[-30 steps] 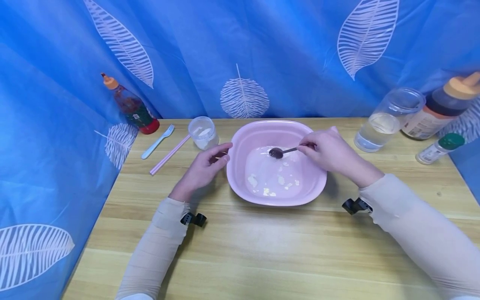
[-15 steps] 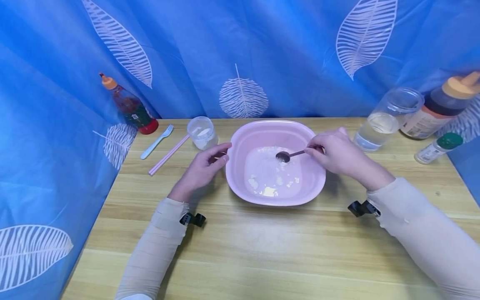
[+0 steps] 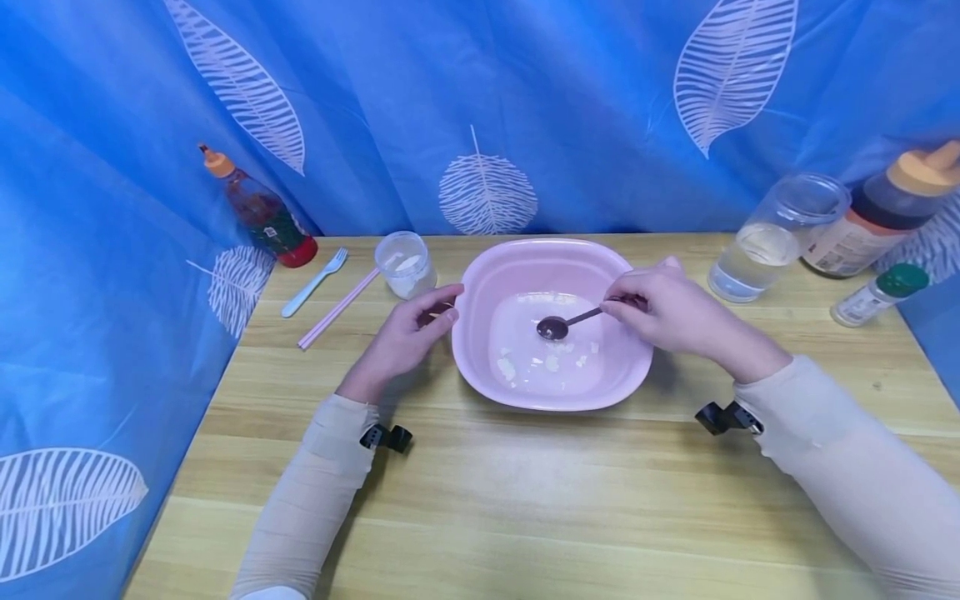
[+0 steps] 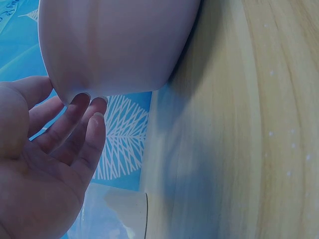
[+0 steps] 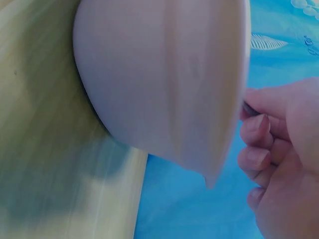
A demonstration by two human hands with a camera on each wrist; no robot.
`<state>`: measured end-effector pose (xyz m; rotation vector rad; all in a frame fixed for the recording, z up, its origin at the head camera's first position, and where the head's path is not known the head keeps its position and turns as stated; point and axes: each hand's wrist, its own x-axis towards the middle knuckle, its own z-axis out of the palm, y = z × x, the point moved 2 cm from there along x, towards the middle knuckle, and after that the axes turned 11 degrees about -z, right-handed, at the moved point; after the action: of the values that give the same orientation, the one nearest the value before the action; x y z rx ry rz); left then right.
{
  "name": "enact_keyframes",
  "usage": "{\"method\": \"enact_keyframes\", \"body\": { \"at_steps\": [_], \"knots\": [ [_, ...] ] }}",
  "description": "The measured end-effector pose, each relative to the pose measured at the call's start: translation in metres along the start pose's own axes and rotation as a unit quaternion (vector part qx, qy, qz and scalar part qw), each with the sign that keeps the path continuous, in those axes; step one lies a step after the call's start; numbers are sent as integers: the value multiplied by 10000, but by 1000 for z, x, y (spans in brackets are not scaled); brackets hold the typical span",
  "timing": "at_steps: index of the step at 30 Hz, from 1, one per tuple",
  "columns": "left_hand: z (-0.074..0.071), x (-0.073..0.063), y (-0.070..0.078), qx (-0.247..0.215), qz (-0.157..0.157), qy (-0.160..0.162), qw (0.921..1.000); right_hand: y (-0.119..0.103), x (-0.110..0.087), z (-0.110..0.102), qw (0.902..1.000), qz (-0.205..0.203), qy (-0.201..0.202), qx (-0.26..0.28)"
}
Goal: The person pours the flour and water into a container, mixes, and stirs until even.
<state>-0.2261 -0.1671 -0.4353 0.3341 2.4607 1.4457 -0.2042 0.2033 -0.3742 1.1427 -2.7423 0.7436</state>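
A pink plastic basin point(image 3: 551, 398) stands in the middle of the table, with a shallow layer of clear liquid and scattered white pieces in its bottom. My left hand point(image 3: 401, 337) holds the basin's left rim, its thumb point(image 4: 37, 89) against the edge and the other fingers loosely bent beside and below it. Between thumb and fingers my right hand point(image 3: 671, 308) pinches the handle of a dark spoon point(image 3: 552, 328), whose bowl is low inside the basin. The right wrist view shows only the end of the spoon handle point(image 5: 250, 109) behind the rim.
A clear cup of white stuff point(image 3: 406, 265), pink chopsticks point(image 3: 337, 310), a light blue fork point(image 3: 315, 283) and a red sauce bottle point(image 3: 272, 212) lie or stand left. Right are a tall jar of clear liquid point(image 3: 765, 250), a dark sauce bottle point(image 3: 862, 229) and a green-capped shaker point(image 3: 879, 296).
My right hand has shifted right, then slightly back left. The spoon's bowl moved right, then left and nearer to me; the white pieces have drifted a little. The left hand stays put.
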Motion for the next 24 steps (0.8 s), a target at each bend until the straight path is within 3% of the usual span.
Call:
{"method": "enact_keyframes", "body": {
  "at_steps": [7,17,24],
  "knots": [
    [-1,0,2,-53,-18,31,10000,5,0,2,9999,52,-87,-123],
    [1,0,2,-85,-34,-5,10000,11,5,2,9976,391,378,-432],
    [1,0,1,-125,-85,-9,9999,11,2,-2,9992,382,-13,-111]
  ]
}}
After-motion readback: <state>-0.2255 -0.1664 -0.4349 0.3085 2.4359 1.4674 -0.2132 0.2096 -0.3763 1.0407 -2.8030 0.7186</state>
